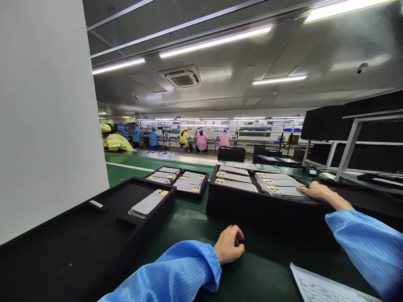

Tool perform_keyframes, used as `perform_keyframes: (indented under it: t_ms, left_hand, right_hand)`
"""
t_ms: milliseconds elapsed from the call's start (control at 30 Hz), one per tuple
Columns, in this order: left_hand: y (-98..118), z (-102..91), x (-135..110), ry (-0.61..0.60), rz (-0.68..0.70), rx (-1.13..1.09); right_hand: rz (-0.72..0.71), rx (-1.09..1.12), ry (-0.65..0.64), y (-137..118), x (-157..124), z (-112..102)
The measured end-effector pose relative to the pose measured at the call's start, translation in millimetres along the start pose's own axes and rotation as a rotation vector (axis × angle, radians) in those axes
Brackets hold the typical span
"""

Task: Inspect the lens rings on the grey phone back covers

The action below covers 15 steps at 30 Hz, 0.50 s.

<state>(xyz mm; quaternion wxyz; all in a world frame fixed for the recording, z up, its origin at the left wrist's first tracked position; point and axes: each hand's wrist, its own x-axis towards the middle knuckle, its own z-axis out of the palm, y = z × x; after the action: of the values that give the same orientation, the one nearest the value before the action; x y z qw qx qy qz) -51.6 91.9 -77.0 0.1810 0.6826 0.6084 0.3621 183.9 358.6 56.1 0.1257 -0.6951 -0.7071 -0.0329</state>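
Note:
My right hand [316,193] rests on the right end of a stack of white phone-shaped panels [288,191] with yellow camera corners. Its fingers are stretched out over the top panel; their undersides are hidden. That stack lies in the right part of a deep black tray [239,205], and more such panels [236,184] fill its left part. Lower down, my left hand [229,244] is at the green tabletop [189,216] in front of the tray. Its fingers are curled in, and nothing shows in them.
At left, a large black tray [63,251] holds a small pile of panels [149,203]. Behind it stands a smaller black tray [201,191] with several panels. A printed sheet [327,287] lies front right. A white pillar [50,105] rises at left; people [201,140] sit far back.

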Motion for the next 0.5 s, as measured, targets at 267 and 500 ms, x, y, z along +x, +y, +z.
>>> perform_keyframes:
  t_ms: [267, 500]
  left_hand:
    - [-4.9, 1.3, 2.0, -0.003, 0.020, -0.045]
    - [-3.3, 1.1, 0.7, 0.010, 0.034, -0.099]
  right_hand:
    - [-0.037, 0.008, -0.071, 9.6, -9.3, -6.0]
    - [-0.084, 0.053, -0.012, 6.2, -8.2, -4.3]
